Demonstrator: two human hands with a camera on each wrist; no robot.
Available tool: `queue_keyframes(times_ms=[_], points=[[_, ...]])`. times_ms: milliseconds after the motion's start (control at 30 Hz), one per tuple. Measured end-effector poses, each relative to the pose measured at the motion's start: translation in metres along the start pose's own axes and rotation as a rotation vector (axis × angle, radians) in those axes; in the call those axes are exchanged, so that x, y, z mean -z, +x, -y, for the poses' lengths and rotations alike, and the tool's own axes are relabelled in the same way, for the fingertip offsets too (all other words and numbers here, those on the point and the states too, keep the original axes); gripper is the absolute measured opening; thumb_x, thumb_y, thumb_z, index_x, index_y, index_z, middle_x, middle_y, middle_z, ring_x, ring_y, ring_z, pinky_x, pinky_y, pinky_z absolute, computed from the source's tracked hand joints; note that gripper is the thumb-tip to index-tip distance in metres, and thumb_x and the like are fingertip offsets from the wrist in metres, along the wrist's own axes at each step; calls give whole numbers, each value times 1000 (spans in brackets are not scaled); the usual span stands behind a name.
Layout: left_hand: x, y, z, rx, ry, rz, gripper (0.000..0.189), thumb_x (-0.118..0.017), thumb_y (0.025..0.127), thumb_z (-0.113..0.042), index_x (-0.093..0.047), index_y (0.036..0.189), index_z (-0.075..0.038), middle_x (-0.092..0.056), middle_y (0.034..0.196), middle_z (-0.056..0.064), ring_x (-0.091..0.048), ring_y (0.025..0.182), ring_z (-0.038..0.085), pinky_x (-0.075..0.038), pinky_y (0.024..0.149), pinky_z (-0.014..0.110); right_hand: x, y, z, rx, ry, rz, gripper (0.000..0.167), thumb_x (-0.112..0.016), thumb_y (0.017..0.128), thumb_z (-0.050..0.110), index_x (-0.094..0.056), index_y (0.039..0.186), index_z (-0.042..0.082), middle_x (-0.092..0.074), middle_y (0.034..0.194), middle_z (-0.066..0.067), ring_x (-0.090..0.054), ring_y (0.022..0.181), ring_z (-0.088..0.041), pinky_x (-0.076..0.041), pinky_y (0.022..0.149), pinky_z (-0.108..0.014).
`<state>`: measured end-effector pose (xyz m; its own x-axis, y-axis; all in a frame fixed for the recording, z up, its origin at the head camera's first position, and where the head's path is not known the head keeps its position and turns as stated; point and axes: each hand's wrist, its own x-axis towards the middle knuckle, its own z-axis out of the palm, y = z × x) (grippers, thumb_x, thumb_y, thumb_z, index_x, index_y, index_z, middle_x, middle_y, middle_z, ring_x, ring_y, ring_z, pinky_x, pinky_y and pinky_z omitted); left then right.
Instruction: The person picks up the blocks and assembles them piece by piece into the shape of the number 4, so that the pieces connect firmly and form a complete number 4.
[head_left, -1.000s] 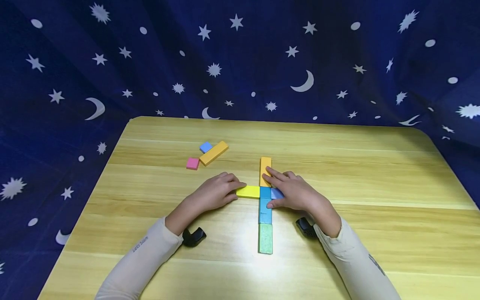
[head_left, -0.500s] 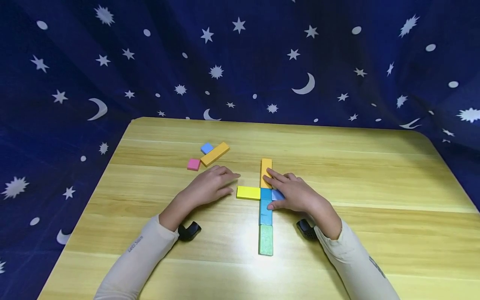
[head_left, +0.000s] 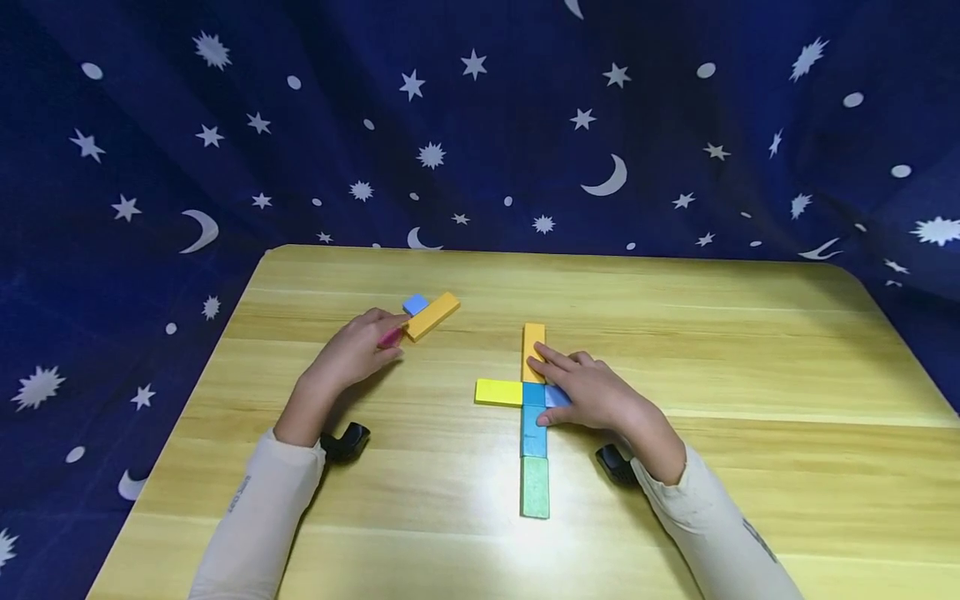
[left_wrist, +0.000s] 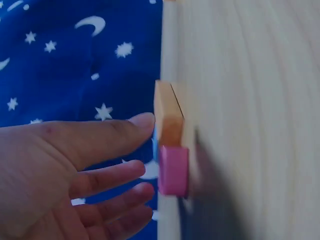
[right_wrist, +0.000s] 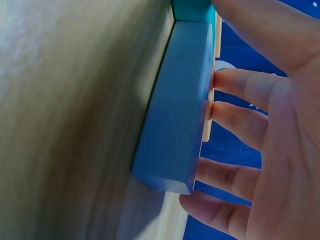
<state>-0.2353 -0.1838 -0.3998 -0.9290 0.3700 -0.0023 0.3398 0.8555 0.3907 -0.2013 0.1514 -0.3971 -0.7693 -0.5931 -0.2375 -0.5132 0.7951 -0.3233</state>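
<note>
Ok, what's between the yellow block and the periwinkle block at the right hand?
A small blue square block, filling the stretch from yellow block to periwinkle block in the head view. The right hand partly covers the periwinkle.

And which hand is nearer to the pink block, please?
The left hand, close above the pink block; the right hand rests farther away, on the cross of blocks.

L hand point(head_left: 351, 352), R hand point(head_left: 597, 392) apart

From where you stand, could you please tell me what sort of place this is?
Probably a staged tabletop play area: a wood-grain table, a starry cloth behind it, and coloured blocks.
</note>
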Motion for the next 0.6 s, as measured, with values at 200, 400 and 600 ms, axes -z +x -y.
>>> queue_keyframes(times_ms=[200,400,600], points=[[-4,0,11,32,29,40,41,-67,82,-11,-57,121,-2,-59,115,18,-54,101,32,-46,86,44,-3,0,0,4,1,5,83,-64,76,49,-31,143,14,-21,152,-7,-39,121,-38,-33,98,-55],[-6,2,10,-7,-10,65,22,-71,78,-9,-68,99,-4,-65,95,10,-55,84,21,-47,75,37,-2,0,1,5,-4,-2,83,-65,76,49,-31,143,13,-21,152,-8,-39,121,-38,-33,97,-54],[-11,2,-6,-80,-45,115,25,-73,76,-11,-69,100,-4,-65,98,9,-57,89,21,-47,80,37,-1,1,2,4,-2,-11,83,-66,76,48,-32,143,13,-21,152,-8,-39,121,-38,-33,97,-55]])
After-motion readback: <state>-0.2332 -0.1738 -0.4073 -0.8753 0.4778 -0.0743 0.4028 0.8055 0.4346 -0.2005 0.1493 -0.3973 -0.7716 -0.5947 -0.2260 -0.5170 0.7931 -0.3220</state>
